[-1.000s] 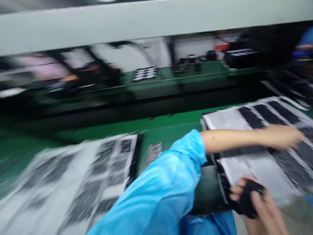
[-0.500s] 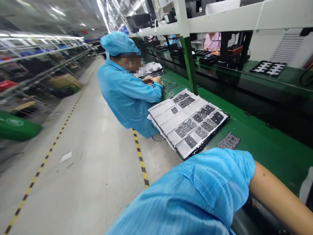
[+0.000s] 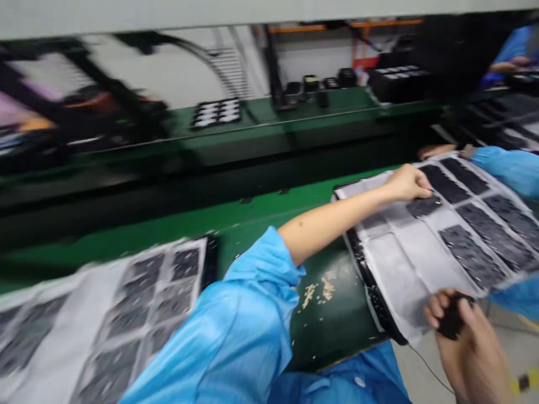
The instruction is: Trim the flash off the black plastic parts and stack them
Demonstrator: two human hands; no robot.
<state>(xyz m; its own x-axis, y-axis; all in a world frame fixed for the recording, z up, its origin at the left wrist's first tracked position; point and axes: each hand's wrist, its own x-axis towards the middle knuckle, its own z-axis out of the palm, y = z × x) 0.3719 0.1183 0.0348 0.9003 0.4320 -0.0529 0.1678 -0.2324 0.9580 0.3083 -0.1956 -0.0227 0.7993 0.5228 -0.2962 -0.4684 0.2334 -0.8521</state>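
Observation:
My left hand (image 3: 409, 183) reaches over the right-hand lined tray (image 3: 389, 266), its fingers closed on the edge of a thin dark plate (image 3: 422, 206). That plate is at the white liner, close to rows of similar dark plates. Near the tray's front edge, my right hand (image 3: 471, 342) is closed around a small black plate or stack of plates (image 3: 453, 317); blur hides how many. In this tray, rows of dark plates (image 3: 475, 255) fill the far and right pockets, with bare white liner at the left.
A second lined tray (image 3: 86, 303) with dark plates lies at left on the green bench (image 3: 332, 331). Small pale bits (image 3: 319, 290) are scattered between the trays. Another person's blue sleeve (image 3: 507, 168) reaches in at right. A shelf (image 3: 269, 115) with devices runs behind.
My view has swung right, from the co-worker and the first tray to the second tray. Both my hands are now visible, each with a dark piece in it.

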